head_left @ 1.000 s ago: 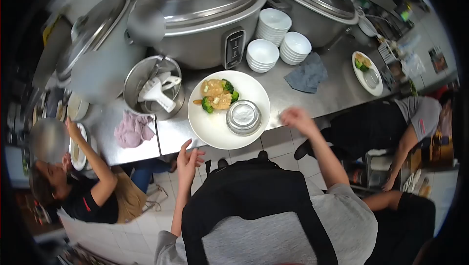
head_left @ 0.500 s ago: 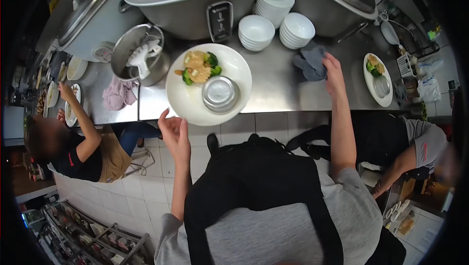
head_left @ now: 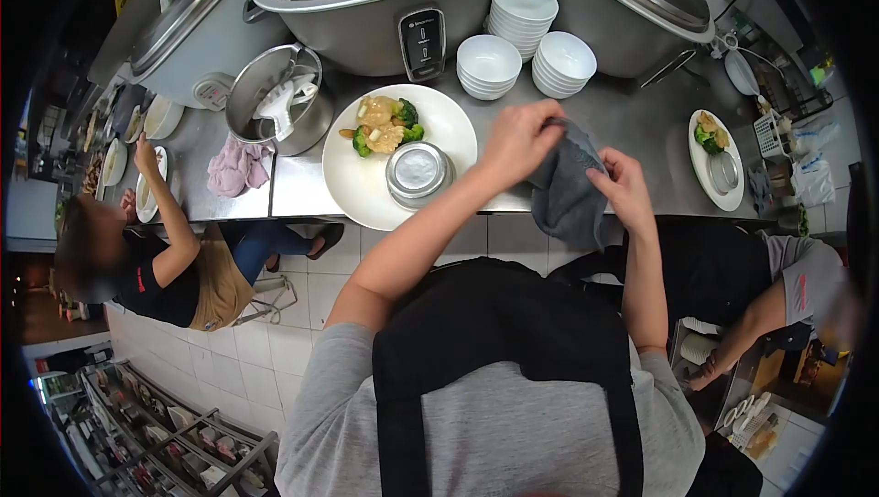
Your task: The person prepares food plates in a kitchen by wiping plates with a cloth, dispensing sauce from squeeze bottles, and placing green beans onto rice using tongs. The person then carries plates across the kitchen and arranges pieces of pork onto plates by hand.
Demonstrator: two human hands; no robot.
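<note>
A dark grey cloth (head_left: 569, 193) hangs between my two hands, above the counter's front edge. My left hand (head_left: 524, 142) pinches its upper left corner, and my right hand (head_left: 626, 187) grips its right side. To the left lies a white plate (head_left: 352, 190) with broccoli (head_left: 409, 133), pieces in pale brown sauce (head_left: 380, 126) and a round metal mould (head_left: 417, 170) on it. My left forearm passes over the plate's right edge. Behind the cloth stand stacks of white bowls (head_left: 564, 61).
Large metal cookers (head_left: 366, 34) line the back. A metal pot (head_left: 307, 126) with white utensils and a pink cloth (head_left: 237, 167) sit at left. A second plate (head_left: 700, 163) is far right. One co-worker (head_left: 179, 282) is at left, another (head_left: 765, 286) at right.
My right hand has lifted the grey cloth off the counter and brought it toward me. My left hand has crossed over the plate's right side and taken hold of the cloth.
</note>
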